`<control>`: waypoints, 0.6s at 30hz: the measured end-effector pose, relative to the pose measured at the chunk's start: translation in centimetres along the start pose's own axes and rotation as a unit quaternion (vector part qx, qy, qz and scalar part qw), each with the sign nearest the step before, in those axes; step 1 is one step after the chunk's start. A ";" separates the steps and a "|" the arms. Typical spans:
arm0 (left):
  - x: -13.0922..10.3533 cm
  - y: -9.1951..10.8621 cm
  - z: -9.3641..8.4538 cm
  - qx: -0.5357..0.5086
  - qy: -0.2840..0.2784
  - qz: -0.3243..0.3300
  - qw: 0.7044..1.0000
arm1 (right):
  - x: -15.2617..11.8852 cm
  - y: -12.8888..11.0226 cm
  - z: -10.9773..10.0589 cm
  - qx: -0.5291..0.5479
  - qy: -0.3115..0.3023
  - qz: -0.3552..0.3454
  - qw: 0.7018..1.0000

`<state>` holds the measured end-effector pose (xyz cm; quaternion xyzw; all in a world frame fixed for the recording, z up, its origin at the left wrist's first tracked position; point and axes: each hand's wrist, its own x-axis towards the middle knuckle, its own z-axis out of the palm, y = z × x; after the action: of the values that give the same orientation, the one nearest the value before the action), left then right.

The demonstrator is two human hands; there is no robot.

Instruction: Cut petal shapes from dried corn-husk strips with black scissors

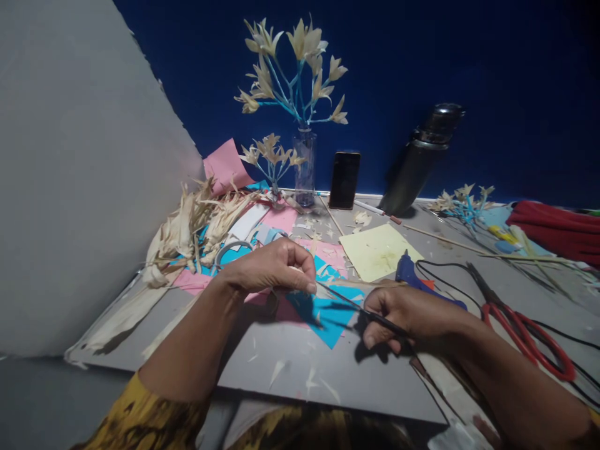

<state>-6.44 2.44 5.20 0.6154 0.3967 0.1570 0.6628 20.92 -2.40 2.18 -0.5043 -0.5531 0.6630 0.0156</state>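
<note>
My right hand is closed around dark-handled scissors, whose thin blades point left toward my other hand. My left hand pinches a small pale piece of dried husk, mostly hidden by the fingers. The blade tips reach the left fingertips; whether they touch the piece I cannot tell. Below both hands lies blue paper over pink paper, strewn with pale scraps. A blue glue gun rests just beyond my right hand, with yellow paper to its left.
A heap of dried husks lies at left. Husk flowers stand in a glass bottle, beside a phone and a dark flask. Red-handled scissors, a black cord and red cloth are at right.
</note>
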 end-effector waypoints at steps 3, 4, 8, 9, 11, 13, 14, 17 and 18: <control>0.4 -0.1 0.4 -0.031 0.015 0.019 0.999 | 0.4 -0.3 0.0 0.059 0.056 -0.053 0.995; 0.6 -0.2 0.7 -0.052 0.025 0.029 0.998 | 0.6 -0.4 0.0 0.083 0.080 -0.089 0.989; 1.9 -0.7 2.8 -0.115 0.079 0.055 0.989 | 1.3 -0.8 0.0 0.202 0.168 -0.225 0.938; 2.2 -0.9 3.5 -0.123 0.086 0.057 0.987 | 1.4 -0.9 0.1 0.224 0.183 -0.246 0.925; 2.6 -1.1 4.7 -0.126 0.089 0.058 0.986 | 1.5 -0.9 0.3 0.243 0.201 -0.276 0.908; 2.9 -1.2 5.7 -0.112 0.090 0.062 0.988 | 1.6 -0.9 0.6 0.243 0.204 -0.282 0.906; 3.0 -1.2 6.1 -0.101 0.093 0.068 0.988 | 1.7 -0.9 0.7 0.242 0.201 -0.275 0.909; 2.9 -1.1 6.8 -0.066 0.098 0.098 0.988 | 1.7 -0.7 0.8 0.247 0.183 -0.256 0.917; 2.9 -1.0 6.9 -0.058 0.095 0.108 0.988 | 1.8 -0.7 0.9 0.254 0.176 -0.257 0.916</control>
<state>0.08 -0.57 2.78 0.5972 0.3791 0.3086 0.6359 19.09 -1.75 1.44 -0.4328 -0.4650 0.6544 0.4100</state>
